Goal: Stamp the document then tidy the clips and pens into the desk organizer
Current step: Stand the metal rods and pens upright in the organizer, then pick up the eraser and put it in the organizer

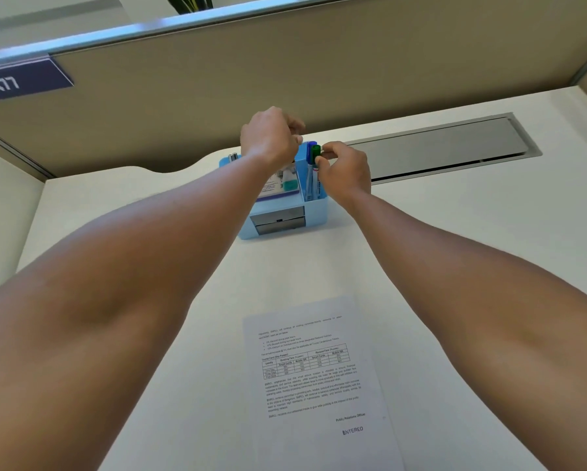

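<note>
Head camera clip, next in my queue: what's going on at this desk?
A person is tidying pens into a light blue desk organizer at the back of a white desk. The right hand pinches the green cap of a marker standing in the organizer's right compartment. The left hand hovers over the middle with curled fingers; what it holds is hidden. The document lies nearer the camera, already stamped ENTERED.
</note>
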`<action>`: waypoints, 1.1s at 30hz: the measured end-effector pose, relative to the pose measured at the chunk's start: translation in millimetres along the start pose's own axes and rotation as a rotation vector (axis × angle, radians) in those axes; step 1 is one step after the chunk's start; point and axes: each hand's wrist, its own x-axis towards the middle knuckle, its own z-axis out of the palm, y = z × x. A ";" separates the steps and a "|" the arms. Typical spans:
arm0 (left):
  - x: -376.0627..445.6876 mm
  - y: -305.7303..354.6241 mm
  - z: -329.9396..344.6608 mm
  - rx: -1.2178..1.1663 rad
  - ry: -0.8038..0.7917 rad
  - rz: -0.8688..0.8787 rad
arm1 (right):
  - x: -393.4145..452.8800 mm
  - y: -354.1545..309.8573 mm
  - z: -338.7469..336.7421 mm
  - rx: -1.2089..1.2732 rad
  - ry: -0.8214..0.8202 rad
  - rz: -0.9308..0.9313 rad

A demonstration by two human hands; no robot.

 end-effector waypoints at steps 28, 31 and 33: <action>-173.5 -183.5 -53.3 -0.085 0.095 -0.507 | -154.1 -65.3 61.4 0.098 -0.324 -0.244; -189.3 -204.6 -56.4 -0.086 0.050 -0.570 | -167.4 -66.5 72.9 0.100 -0.390 -0.218; -199.6 -217.4 -58.1 -0.059 0.008 -0.611 | -175.3 -66.3 80.0 0.104 -0.431 -0.183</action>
